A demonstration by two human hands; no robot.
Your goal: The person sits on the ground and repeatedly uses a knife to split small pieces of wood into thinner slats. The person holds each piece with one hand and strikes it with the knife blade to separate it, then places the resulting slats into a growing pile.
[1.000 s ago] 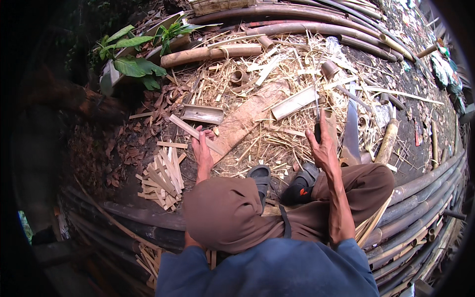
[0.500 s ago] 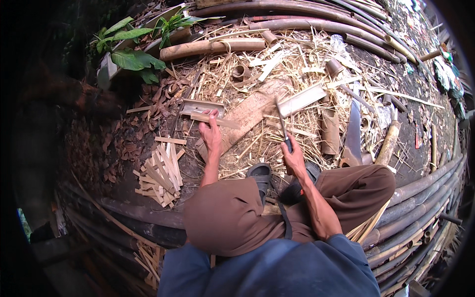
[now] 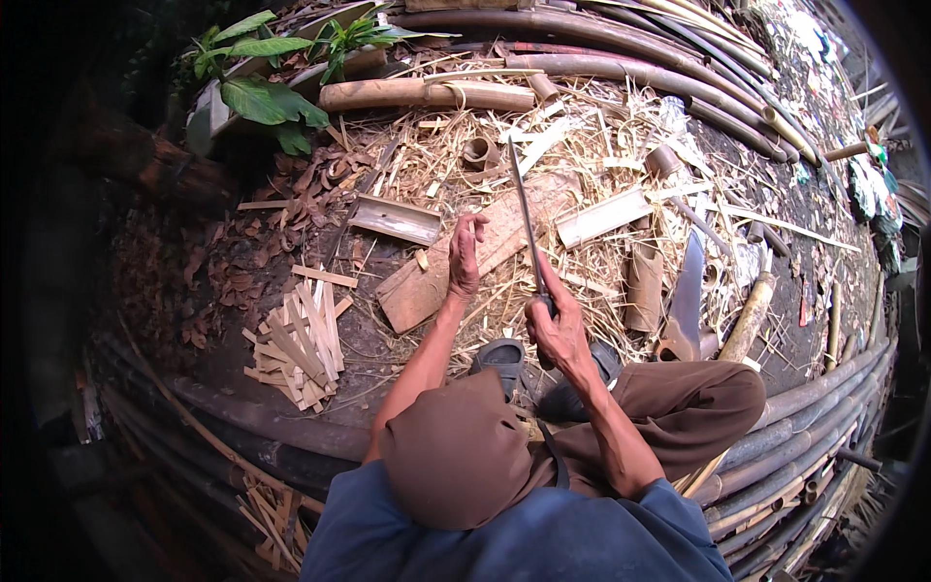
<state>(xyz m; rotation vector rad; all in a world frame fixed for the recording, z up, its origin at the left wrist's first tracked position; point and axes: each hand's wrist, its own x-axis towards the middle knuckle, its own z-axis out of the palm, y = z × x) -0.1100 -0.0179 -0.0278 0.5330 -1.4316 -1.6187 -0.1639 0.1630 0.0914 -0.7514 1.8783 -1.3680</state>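
My right hand [image 3: 558, 325] is closed around the handle of a long-bladed knife [image 3: 527, 209], its narrow dark blade pointing up and away from me. My left hand [image 3: 465, 260] is raised above a worn wooden board [image 3: 427, 286], fingers loosely curled and apart, with nothing visible in them. A short pale bamboo piece [image 3: 421, 259] lies by the board's left edge, close to that hand. Just beyond is a split half of bamboo [image 3: 396, 219], hollow side up. Another split half [image 3: 603, 217] rests to the right of the blade.
A pile of cut bamboo strips [image 3: 305, 339] lies at left. A handsaw [image 3: 690, 296] is on the right beside bamboo tubes [image 3: 643, 286]. Shavings [image 3: 606, 145] cover the ground ahead. Long bamboo poles [image 3: 630, 68] lie at the back, and a leafy plant [image 3: 262, 97] grows at far left.
My left hand has moved right, toward the knife, and the bamboo strip it held no longer shows in it. My right hand has come nearer and slightly left, the knife blade now more upright.
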